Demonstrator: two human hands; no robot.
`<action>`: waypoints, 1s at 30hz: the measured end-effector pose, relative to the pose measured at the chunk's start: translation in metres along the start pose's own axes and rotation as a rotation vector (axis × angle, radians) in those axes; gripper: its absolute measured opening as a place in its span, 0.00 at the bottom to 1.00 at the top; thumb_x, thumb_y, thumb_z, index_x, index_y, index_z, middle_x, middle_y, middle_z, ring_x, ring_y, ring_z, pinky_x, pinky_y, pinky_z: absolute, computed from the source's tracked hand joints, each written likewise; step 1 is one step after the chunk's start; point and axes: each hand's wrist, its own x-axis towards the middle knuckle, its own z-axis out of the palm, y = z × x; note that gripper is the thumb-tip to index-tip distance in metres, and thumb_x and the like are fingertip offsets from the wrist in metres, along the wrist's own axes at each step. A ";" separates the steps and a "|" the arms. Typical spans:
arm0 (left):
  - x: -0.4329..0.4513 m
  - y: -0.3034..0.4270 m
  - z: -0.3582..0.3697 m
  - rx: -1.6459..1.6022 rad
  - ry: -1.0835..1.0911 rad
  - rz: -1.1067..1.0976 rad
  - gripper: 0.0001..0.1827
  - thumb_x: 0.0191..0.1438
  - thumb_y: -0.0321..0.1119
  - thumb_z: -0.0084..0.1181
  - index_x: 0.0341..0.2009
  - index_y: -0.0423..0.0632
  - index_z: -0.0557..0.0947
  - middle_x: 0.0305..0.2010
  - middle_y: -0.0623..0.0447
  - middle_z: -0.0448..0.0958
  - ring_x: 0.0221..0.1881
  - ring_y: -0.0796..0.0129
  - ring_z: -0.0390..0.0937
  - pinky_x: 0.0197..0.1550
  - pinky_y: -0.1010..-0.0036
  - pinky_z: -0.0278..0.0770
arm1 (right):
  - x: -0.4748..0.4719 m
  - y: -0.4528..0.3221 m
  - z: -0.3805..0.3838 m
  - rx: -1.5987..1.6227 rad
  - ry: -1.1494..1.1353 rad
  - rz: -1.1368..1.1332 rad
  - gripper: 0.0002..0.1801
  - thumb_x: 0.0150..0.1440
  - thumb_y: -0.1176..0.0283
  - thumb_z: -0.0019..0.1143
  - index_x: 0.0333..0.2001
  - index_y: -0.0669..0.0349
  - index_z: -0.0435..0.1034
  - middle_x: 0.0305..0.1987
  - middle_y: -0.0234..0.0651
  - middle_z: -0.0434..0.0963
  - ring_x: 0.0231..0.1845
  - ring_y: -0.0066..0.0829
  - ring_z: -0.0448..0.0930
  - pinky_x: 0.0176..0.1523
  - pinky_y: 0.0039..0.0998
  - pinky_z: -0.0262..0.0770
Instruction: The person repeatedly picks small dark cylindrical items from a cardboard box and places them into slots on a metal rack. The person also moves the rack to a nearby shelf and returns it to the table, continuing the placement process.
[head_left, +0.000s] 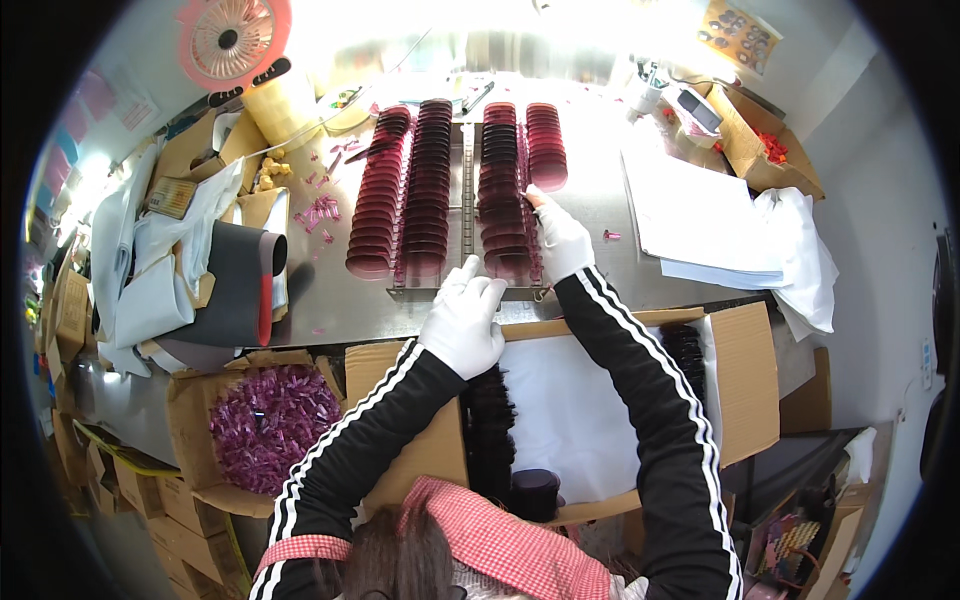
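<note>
Both hands wear white gloves. My right hand is at the right side of a metal rack, its thumb and forefinger by the edge of a row of dark red tinted lenses. Whether it pinches a lens is not clear. My left hand rests over the rack's front edge, below the middle bar, fingers partly curled; its fingertips' contact is unclear. Other lens rows stand left of the bar, at the far left and, shorter, at the right.
Below the bench edge are a carton of purple plastic pieces and a carton with white lining and dark lens stacks. Loose purple pieces lie left of the rack. White sheets lie right; a pink fan stands back left.
</note>
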 end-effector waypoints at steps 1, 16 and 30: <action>0.000 0.000 -0.002 0.001 -0.013 -0.002 0.22 0.42 0.23 0.56 0.46 0.39 0.75 0.44 0.41 0.75 0.58 0.36 0.68 0.59 0.53 0.68 | 0.004 -0.001 -0.002 0.202 -0.035 0.145 0.21 0.60 0.80 0.47 0.58 0.63 0.69 0.58 0.44 0.76 0.58 0.38 0.77 0.62 0.31 0.70; 0.007 0.036 -0.032 -1.946 -0.065 -1.060 0.07 0.61 0.37 0.52 0.41 0.52 0.71 0.40 0.54 0.75 0.37 0.74 0.75 0.33 0.79 0.74 | -0.015 -0.070 -0.053 -0.193 0.010 -0.272 0.20 0.43 0.71 0.66 0.43 0.61 0.74 0.47 0.45 0.77 0.50 0.45 0.77 0.53 0.38 0.74; 0.027 -0.016 0.000 -0.734 -0.417 -0.429 0.20 0.55 0.33 0.51 0.51 0.39 0.78 0.40 0.42 0.78 0.42 0.59 0.77 0.49 0.70 0.72 | 0.087 0.062 -0.024 0.207 -0.303 0.079 0.34 0.48 0.78 0.68 0.60 0.64 0.65 0.51 0.33 0.78 0.50 0.20 0.76 0.56 0.25 0.73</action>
